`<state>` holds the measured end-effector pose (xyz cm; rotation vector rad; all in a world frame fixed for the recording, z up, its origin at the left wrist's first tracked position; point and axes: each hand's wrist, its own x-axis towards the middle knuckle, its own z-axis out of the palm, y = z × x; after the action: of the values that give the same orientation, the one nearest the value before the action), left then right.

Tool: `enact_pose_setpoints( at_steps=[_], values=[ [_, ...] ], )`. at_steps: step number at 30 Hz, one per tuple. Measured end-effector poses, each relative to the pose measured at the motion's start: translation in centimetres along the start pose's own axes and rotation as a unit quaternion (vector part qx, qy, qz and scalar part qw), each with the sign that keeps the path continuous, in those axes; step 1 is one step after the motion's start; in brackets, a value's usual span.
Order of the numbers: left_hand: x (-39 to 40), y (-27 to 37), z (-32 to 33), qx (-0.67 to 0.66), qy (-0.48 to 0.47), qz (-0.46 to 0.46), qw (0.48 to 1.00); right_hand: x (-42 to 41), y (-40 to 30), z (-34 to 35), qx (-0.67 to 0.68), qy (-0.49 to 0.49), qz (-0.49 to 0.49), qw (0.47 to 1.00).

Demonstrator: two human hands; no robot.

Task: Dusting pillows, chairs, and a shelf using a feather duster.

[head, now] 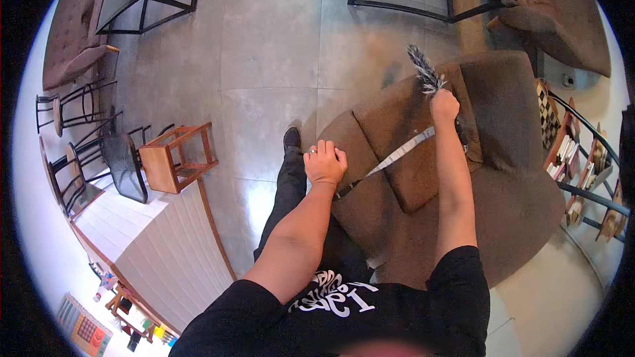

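Observation:
In my right hand (444, 106) is a duster with a fluffy grey-and-white head (425, 72); its handle is hidden in my fist. The head points away from me over the edge of a brown upholstered sofa (506, 208). My left hand (325, 162) hangs beside the sofa's near arm, back of the hand upward, fingers loosely bent and thumb apart. Nothing shows in it, though its palm is hidden. A pale strap (402, 151) with a dark end runs across the sofa between my forearms. A small dark object (462, 136), too hidden to name, lies beside my right wrist.
To the left are a wooden stool (176, 158), black-framed chairs (82, 153) and a white slatted counter (173, 238). Black-framed tables (402, 7) (144, 5) stand ahead on grey floor tiles (270, 44). A metal rail (590, 201) and bookshelves (565, 151) are at right.

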<state>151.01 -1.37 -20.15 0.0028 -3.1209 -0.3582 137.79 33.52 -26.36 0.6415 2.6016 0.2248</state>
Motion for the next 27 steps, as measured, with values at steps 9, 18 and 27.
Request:
enact_pose_setpoints(
  at_steps=[9,18,27],
  values=[
    [0.1,-1.3,-0.2,0.021,-0.009,0.027,0.999,-5.1,2.1,-1.2,0.133,-0.086,0.091,0.983],
    [0.2,-1.2,0.2,0.037,-0.028,0.036,0.998,-19.3,-2.0,12.8,0.359,-0.05,-0.075,0.929],
    [-0.1,-0.3,0.2,0.039,-0.065,0.044,0.996,-23.4,-0.7,13.9,0.442,0.082,0.302,0.841]
  ],
)
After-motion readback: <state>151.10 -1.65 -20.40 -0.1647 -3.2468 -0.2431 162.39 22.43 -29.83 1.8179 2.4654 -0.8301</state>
